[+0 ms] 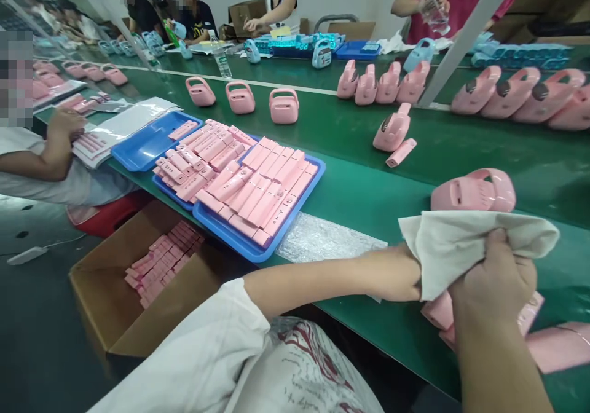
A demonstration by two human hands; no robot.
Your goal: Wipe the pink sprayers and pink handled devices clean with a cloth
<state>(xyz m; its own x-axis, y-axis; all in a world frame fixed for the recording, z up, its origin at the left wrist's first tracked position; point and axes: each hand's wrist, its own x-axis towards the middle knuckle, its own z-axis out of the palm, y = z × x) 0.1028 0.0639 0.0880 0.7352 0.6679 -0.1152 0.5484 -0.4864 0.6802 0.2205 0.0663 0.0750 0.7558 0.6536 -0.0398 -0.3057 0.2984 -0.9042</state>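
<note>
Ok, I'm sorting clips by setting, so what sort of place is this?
Most likely a factory assembly line: matching pink handled units stand along a long green work surface, blue trays hold many pink pieces, and several people line both sides.

clear bottle [222,62], red stool [108,215], distant carton [243,16]

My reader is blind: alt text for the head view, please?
The right hand grips a white cloth that covers much of the left hand, over a green table. Blue trays of pink parts lie to the left; pink cases stand beyond.
</note>
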